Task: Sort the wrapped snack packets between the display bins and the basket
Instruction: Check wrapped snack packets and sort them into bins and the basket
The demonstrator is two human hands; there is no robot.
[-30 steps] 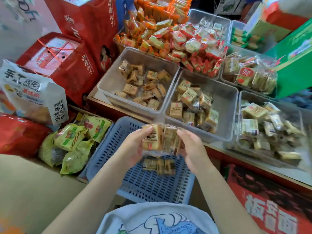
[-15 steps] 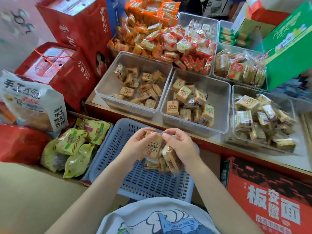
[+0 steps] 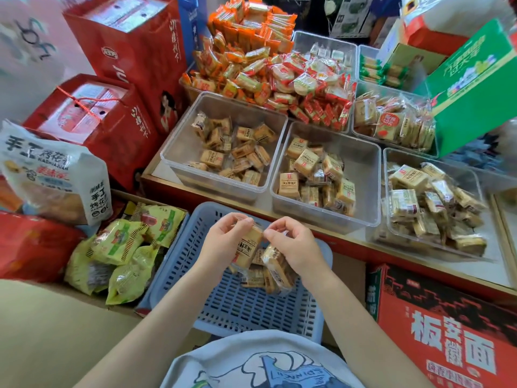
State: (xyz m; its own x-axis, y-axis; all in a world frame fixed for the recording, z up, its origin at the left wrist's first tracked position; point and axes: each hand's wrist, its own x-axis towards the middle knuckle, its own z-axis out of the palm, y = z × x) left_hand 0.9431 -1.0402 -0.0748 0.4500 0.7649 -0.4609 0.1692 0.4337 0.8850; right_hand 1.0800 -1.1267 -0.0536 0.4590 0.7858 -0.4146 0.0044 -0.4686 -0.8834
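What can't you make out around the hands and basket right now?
Head view only:
- Count of packets in the hands: they overlap, and the right hand covers some.
- Left hand grip: fingertips curl behind a packet.
- Basket near edge: hidden by the shirt.
- Packet print: too small.

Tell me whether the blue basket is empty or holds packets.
Not empty: the blue basket holds a few wrapped packets beneath the hands; most of its slotted floor is bare.

Red-edged counter [image 3: 419, 242] carried clear plastic bins [image 3: 223, 180] side by side (touching), each part-filled with tan wrapped snack packets [image 3: 307, 163]; behind them, heaped orange and red packets [image 3: 279, 79].
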